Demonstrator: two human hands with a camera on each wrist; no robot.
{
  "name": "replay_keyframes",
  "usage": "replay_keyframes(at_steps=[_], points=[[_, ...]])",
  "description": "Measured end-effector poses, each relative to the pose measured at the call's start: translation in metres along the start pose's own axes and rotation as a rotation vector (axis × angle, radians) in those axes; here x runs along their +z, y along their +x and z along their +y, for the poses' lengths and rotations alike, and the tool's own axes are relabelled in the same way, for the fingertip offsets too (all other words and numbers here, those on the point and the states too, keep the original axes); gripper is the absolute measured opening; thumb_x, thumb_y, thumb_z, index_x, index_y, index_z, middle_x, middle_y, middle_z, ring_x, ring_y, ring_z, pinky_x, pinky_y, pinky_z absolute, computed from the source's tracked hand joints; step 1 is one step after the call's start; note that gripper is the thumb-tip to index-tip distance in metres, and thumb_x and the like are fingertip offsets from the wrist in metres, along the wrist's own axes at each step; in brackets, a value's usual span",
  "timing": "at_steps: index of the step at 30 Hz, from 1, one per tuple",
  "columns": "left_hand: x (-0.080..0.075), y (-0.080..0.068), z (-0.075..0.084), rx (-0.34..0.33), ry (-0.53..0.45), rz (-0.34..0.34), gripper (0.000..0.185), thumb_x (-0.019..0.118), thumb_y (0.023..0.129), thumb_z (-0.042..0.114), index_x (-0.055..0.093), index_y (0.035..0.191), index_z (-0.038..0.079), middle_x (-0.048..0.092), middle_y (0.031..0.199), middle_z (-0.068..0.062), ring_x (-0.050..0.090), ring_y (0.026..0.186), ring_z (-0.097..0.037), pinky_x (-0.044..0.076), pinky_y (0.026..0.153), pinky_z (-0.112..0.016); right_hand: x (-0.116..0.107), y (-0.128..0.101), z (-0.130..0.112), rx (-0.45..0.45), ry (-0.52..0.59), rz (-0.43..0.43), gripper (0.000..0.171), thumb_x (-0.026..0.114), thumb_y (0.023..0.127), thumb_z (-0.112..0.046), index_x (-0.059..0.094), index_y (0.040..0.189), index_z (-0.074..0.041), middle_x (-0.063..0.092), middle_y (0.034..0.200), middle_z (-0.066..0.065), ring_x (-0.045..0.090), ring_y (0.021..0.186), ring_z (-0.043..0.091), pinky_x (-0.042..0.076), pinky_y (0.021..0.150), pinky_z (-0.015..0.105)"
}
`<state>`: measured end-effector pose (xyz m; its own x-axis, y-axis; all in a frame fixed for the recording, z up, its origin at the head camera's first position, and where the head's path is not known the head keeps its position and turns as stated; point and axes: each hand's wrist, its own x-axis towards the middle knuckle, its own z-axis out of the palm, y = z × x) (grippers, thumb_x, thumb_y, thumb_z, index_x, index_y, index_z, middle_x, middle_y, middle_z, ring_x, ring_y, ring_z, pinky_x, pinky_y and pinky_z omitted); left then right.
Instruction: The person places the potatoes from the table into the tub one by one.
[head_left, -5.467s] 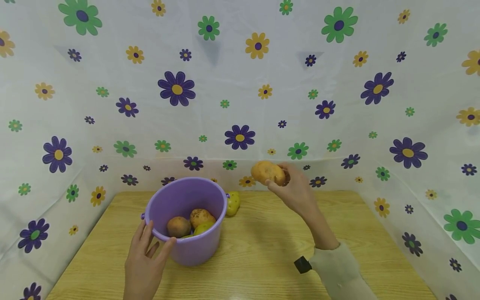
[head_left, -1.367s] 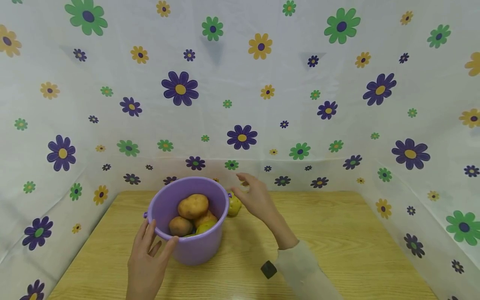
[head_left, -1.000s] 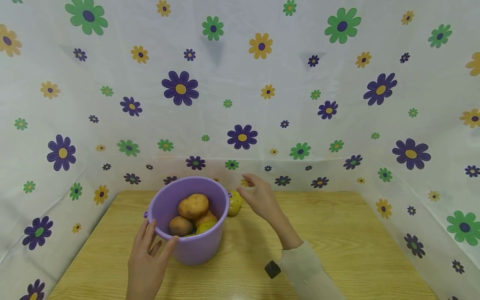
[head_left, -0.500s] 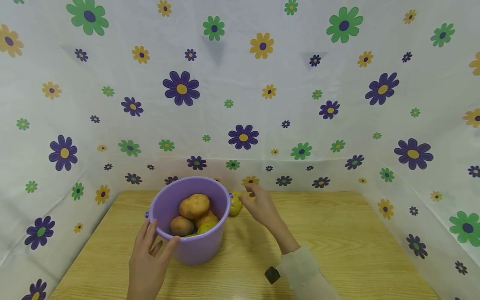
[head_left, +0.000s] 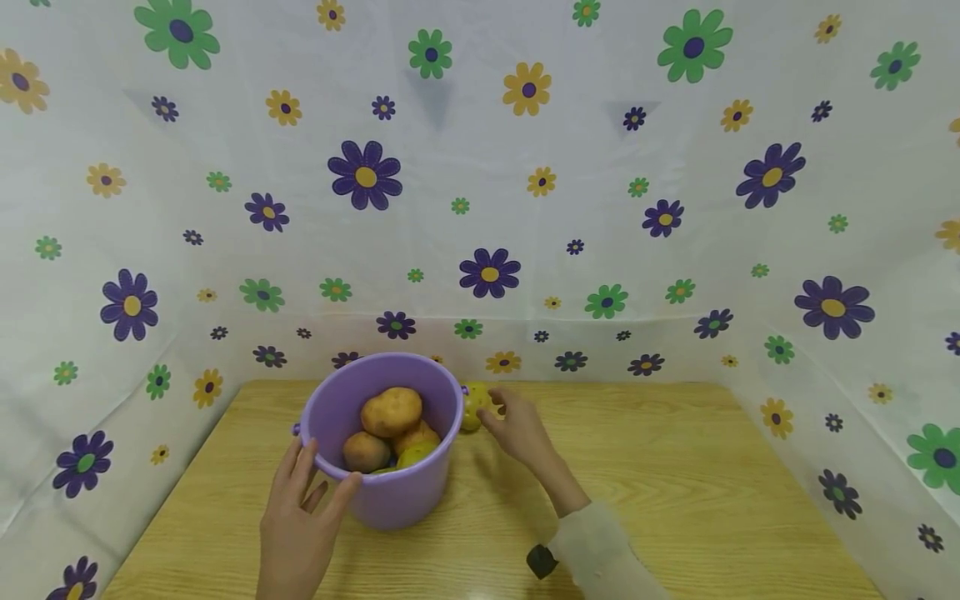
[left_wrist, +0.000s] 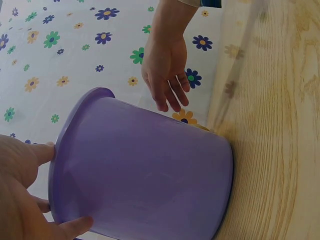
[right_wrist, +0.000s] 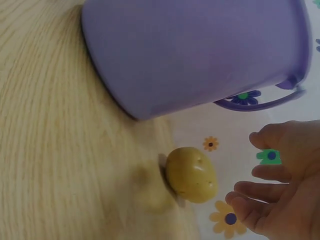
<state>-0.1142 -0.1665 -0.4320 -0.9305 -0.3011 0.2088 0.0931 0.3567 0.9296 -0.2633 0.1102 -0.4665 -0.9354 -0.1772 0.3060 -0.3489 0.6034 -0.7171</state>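
Purple bucket is standing upright on the wooden table, right in front of the left hand. Round, smooth plastic, walls tapering toward the base, thin rolled rim; a hinged purple handle is hanging down the far side. Inside: three brown potatoes showing. The big tan potato is lying on top, the darker round potato is sitting nearest the left hand's thumb, and the third potato is partly buried between them. A yellow-green piece is showing below those, kind unclear.

Left hand is gripping the near rim, thumb curling over the lip and fingers lying against the outer wall; same grip is showing in the left wrist view.

Right hand is hovering just right of the bucket, fingers relaxed and slightly spread, holding nothing. The loose yellow-green potato is sitting on the table just beyond its fingertips, near the bucket's far right side and by the table's back edge. Oval, dull skin with small dark eyes. In the right wrist view there is a clear gap between hand and potato.

Table is pale wood-grain laminate. A glossy white flower-print sheet is lining the walls past both hands, creased at the corners.
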Motion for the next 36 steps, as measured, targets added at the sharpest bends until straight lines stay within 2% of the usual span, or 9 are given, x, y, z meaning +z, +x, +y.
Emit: replay_keyframes(at_steps=[9,16,20,26,28,30,31,36], points=[[-0.001,0.000,0.002,-0.003,0.008,-0.004,0.085,0.080,0.094,0.029,0.034,0.159,0.000,0.021,0.169,-0.013,0.038,0.146,-0.037,0.042,0.099,-0.001,0.022,0.006,0.015,0.019,-0.015,-0.030,0.041,0.070,0.096,-0.011,0.061,0.125,0.016,0.067,0.117,0.033,0.067,0.104,0.046,0.064,0.090,0.054],[0.000,0.000,0.002,-0.004,0.008,-0.003,0.086,0.080,0.094,0.030,0.034,0.159,-0.001,0.021,0.169,-0.013,0.038,0.146,-0.037,0.042,0.100,-0.002,0.034,0.013,0.018,0.049,-0.051,0.005,0.042,0.072,0.093,-0.010,0.063,0.122,0.019,0.067,0.118,0.034,0.065,0.111,0.048,0.061,0.096,0.057],[0.001,0.000,0.002,-0.002,0.011,0.000,0.086,0.080,0.094,0.032,0.034,0.159,-0.001,0.021,0.169,-0.014,0.038,0.146,-0.038,0.040,0.098,0.000,0.039,0.016,0.020,0.070,-0.073,0.017,0.038,0.073,0.092,-0.009,0.065,0.118,0.017,0.069,0.111,0.031,0.067,0.104,0.043,0.062,0.091,0.055],[0.000,0.000,0.002,0.003,0.013,-0.004,0.087,0.080,0.094,0.033,0.034,0.159,-0.002,0.021,0.169,-0.015,0.038,0.145,-0.040,0.040,0.097,0.001,0.043,0.019,0.022,0.102,-0.062,0.016,0.044,0.074,0.091,-0.011,0.064,0.124,0.015,0.070,0.110,0.027,0.067,0.097,0.036,0.063,0.084,0.048],[0.000,0.000,0.002,-0.004,0.015,-0.006,0.087,0.079,0.094,0.034,0.033,0.159,-0.001,0.020,0.169,-0.014,0.038,0.146,-0.039,0.040,0.097,0.001,0.044,0.021,0.024,0.093,-0.070,0.007,0.041,0.075,0.091,-0.013,0.065,0.121,0.013,0.070,0.105,0.024,0.066,0.093,0.033,0.062,0.079,0.046],[0.000,0.000,0.002,-0.010,0.018,-0.009,0.087,0.079,0.094,0.034,0.033,0.160,-0.001,0.020,0.169,-0.014,0.037,0.146,-0.039,0.040,0.097,0.001,0.045,0.023,0.026,0.086,-0.077,-0.001,0.040,0.076,0.092,-0.016,0.065,0.121,0.011,0.070,0.105,0.022,0.065,0.093,0.033,0.061,0.079,0.046],[0.000,0.000,0.002,-0.012,0.019,-0.010,0.087,0.079,0.094,0.035,0.033,0.160,0.000,0.020,0.169,-0.014,0.037,0.146,-0.038,0.040,0.097,0.001,0.046,0.024,0.026,0.082,-0.080,-0.004,0.041,0.076,0.093,-0.017,0.065,0.121,0.011,0.070,0.105,0.022,0.065,0.093,0.034,0.061,0.080,0.047],[-0.001,0.000,0.001,-0.016,0.020,-0.016,0.088,0.079,0.094,0.036,0.032,0.160,0.001,0.019,0.170,-0.012,0.037,0.147,-0.038,0.040,0.098,0.000,0.047,0.027,0.030,0.104,-0.085,-0.005,0.055,0.080,0.093,-0.022,0.060,0.132,0.011,0.066,0.121,0.028,0.064,0.113,0.041,0.058,0.100,0.053]])
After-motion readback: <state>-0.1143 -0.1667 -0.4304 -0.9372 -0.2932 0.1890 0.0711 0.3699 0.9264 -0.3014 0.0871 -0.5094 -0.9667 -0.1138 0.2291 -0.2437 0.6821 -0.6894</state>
